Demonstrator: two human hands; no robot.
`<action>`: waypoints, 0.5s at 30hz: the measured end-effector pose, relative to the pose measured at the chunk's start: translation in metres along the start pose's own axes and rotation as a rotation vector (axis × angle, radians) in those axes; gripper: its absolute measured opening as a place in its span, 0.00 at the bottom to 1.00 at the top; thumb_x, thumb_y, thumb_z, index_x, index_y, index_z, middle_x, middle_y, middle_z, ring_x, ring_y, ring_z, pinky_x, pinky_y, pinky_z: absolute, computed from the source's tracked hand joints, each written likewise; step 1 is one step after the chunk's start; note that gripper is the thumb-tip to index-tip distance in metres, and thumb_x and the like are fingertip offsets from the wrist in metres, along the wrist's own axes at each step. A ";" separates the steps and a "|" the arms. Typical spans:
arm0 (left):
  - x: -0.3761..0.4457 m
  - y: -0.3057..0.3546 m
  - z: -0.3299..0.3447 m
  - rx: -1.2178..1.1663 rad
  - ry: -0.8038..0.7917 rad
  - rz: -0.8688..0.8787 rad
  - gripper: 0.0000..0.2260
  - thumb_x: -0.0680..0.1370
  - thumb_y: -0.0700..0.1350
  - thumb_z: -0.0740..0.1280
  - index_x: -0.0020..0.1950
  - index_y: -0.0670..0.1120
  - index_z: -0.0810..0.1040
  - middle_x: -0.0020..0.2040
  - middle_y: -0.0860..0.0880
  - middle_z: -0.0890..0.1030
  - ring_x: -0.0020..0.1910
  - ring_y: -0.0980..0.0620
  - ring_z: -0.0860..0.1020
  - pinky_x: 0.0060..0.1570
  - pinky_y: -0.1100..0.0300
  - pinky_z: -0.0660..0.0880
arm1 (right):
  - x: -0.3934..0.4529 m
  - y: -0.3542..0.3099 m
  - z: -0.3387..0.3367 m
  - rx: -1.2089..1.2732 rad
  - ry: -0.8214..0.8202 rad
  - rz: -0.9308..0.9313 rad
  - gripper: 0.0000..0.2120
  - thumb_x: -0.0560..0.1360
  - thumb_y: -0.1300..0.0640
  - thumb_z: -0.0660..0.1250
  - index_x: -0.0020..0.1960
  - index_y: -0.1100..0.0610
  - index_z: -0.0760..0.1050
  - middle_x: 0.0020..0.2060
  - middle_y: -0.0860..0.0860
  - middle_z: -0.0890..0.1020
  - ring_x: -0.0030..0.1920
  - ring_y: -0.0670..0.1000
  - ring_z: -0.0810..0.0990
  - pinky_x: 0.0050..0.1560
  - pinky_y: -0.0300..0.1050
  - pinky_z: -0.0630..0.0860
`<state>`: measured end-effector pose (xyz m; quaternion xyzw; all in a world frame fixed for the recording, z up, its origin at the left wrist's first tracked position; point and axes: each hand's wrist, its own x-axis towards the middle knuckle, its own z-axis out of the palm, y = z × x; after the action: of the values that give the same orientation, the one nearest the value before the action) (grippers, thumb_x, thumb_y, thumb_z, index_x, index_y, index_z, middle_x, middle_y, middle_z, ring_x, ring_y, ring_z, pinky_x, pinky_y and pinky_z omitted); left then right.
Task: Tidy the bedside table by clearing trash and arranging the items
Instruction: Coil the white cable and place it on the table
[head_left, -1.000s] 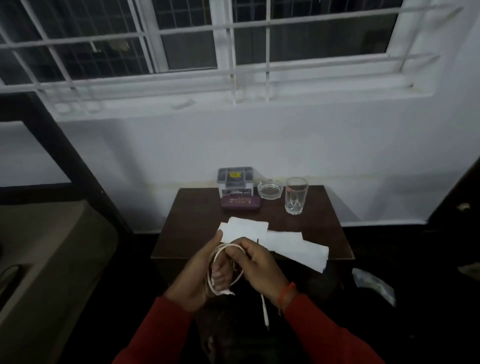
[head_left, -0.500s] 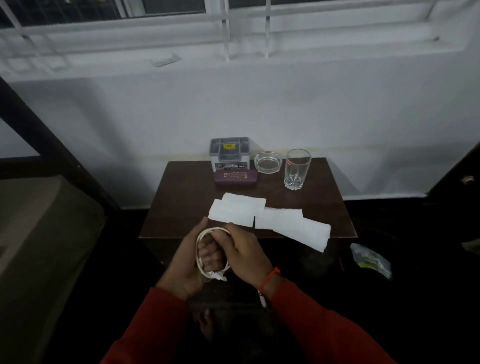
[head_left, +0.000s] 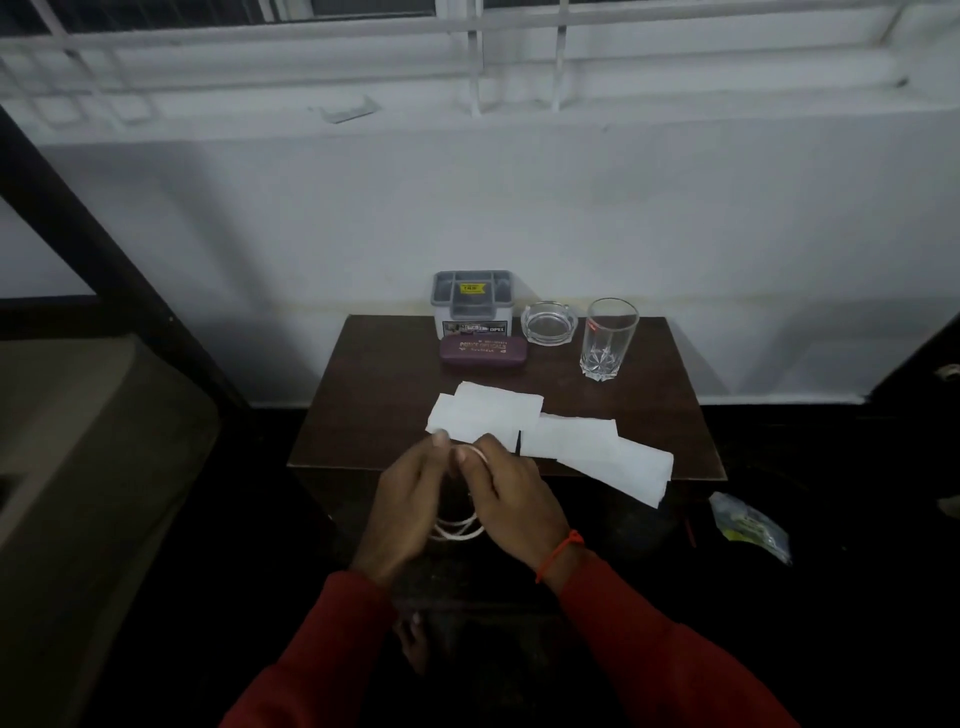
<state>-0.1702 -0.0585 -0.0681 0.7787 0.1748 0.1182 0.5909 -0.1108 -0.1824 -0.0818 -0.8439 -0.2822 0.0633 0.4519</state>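
A coiled white cable (head_left: 457, 529) hangs between both hands just in front of the dark wooden bedside table (head_left: 374, 405). My left hand (head_left: 405, 504) and my right hand (head_left: 511, 499) both pinch the coil at its top, palms facing each other. White tissue sheets (head_left: 561, 441) lie spread across the table's front half, one hanging over the front edge. At the back stand a grey organiser box (head_left: 474, 301), a maroon spectacle case (head_left: 483, 352), a glass ashtray (head_left: 549, 323) and an empty drinking glass (head_left: 609, 339).
A white wall and window sill rise behind the table. A beige bed or sofa edge (head_left: 78, 467) lies to the left with a dark post (head_left: 104, 270). A crumpled plastic wrapper (head_left: 750, 525) lies on the dark floor at the right.
The loose cable end has been wound in; the coil now hangs lower between the hands, which have turned to pinch it at the top. The camera has tilted further down.
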 end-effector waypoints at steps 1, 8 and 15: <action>-0.002 -0.001 0.000 0.077 -0.019 0.094 0.17 0.85 0.52 0.57 0.46 0.49 0.82 0.42 0.54 0.85 0.44 0.59 0.82 0.45 0.64 0.76 | 0.002 0.002 -0.003 0.026 0.006 0.014 0.16 0.80 0.39 0.52 0.45 0.50 0.69 0.37 0.48 0.80 0.42 0.53 0.80 0.43 0.57 0.76; 0.005 -0.005 0.009 -0.194 -0.076 -0.025 0.14 0.85 0.47 0.59 0.43 0.46 0.78 0.33 0.58 0.77 0.33 0.61 0.74 0.36 0.65 0.69 | 0.008 0.014 -0.015 0.275 -0.046 0.078 0.14 0.82 0.48 0.62 0.41 0.54 0.75 0.36 0.53 0.80 0.38 0.47 0.79 0.46 0.51 0.75; 0.005 0.002 0.002 -0.341 -0.305 -0.244 0.10 0.81 0.48 0.65 0.57 0.43 0.79 0.33 0.49 0.77 0.26 0.55 0.71 0.23 0.62 0.61 | 0.014 0.027 -0.013 0.293 0.042 0.122 0.12 0.82 0.50 0.63 0.43 0.54 0.78 0.37 0.47 0.82 0.42 0.44 0.80 0.47 0.42 0.75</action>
<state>-0.1647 -0.0586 -0.0664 0.6497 0.1539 -0.0451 0.7431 -0.0826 -0.1961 -0.0936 -0.7856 -0.2085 0.1135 0.5714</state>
